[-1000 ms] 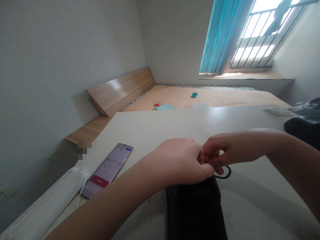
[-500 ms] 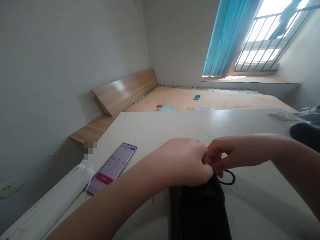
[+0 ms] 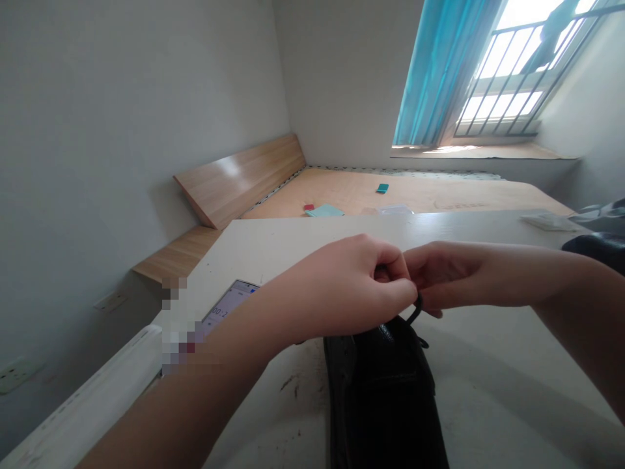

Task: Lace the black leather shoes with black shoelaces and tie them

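Note:
A black leather shoe [image 3: 390, 391] lies on the white table in front of me, its near part dark and hard to make out. A thin black shoelace [image 3: 416, 311] rises from its far end. My left hand [image 3: 359, 283] is closed just above the shoe, with thumb and forefinger pinched on the shoelace. Close against it, my right hand [image 3: 446, 277] has its fingers bent at the same spot. The right fingertips are partly hidden behind my left hand, so their hold on the lace is unclear.
A phone [image 3: 232, 303] lies left, partly covered by my left forearm. A long white object [image 3: 97, 404] runs along the left edge of the table [image 3: 293, 238]. Beyond is a bed [image 3: 439, 192] with small items; a dark object [image 3: 596, 251] sits far right.
Both hands have risen off the shoe, drawing the shoelace upward. The lace loop lying to the right has shrunk to a short end. My left forearm now covers more of the phone.

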`<state>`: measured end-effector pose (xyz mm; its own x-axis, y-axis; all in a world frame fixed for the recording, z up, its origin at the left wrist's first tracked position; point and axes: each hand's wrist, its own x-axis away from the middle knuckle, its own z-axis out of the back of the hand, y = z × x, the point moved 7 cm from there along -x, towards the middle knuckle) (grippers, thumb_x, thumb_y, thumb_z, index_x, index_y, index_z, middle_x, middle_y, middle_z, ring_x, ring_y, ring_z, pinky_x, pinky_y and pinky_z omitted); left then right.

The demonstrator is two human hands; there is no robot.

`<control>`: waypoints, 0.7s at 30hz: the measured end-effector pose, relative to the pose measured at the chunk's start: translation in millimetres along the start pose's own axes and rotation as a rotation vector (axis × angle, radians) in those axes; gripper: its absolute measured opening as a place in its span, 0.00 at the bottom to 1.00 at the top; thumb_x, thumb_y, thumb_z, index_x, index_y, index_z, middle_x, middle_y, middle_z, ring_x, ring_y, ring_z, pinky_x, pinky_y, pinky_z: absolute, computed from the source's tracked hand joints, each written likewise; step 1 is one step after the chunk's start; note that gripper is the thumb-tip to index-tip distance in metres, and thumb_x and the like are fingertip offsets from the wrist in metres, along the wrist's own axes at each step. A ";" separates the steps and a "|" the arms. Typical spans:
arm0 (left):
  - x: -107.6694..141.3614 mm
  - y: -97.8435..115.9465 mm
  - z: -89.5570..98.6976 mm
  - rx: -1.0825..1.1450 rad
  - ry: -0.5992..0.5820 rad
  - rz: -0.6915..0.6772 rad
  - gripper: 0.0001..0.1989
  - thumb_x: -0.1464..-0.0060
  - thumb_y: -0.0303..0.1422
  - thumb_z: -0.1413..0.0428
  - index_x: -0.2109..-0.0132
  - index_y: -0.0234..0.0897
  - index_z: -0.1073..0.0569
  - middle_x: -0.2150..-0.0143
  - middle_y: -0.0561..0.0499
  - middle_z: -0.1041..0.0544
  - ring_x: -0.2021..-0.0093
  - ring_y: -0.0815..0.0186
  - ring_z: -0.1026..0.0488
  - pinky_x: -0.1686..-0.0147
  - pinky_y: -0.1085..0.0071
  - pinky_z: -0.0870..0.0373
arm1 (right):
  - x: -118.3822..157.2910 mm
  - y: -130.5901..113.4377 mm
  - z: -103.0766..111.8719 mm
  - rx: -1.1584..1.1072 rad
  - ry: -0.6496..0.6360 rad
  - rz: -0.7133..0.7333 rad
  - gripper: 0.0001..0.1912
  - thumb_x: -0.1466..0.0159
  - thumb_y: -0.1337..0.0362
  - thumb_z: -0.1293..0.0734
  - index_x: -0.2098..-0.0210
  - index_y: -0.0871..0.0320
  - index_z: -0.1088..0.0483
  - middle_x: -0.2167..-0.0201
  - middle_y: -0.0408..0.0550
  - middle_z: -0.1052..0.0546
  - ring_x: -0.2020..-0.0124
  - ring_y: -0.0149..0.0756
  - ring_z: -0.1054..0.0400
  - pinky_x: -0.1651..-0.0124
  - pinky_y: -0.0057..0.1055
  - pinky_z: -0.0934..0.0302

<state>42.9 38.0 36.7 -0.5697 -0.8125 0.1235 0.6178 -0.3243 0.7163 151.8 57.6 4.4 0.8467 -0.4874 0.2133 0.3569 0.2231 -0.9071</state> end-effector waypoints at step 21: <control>11.9 -22.0 6.6 -0.153 -0.173 0.155 0.14 0.40 0.32 0.54 0.48 0.49 0.34 0.62 0.61 0.19 0.65 0.69 0.25 0.72 0.74 0.35 | -3.9 13.6 -7.8 0.077 0.011 -0.050 0.12 0.32 0.60 0.36 0.58 0.58 0.24 0.73 0.41 0.30 0.73 0.29 0.42 0.72 0.27 0.48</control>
<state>19.0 38.6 26.9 -0.5381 -0.7677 0.3481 0.7721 -0.2831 0.5690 150.2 56.0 -11.6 0.8227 -0.5088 0.2534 0.4285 0.2622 -0.8647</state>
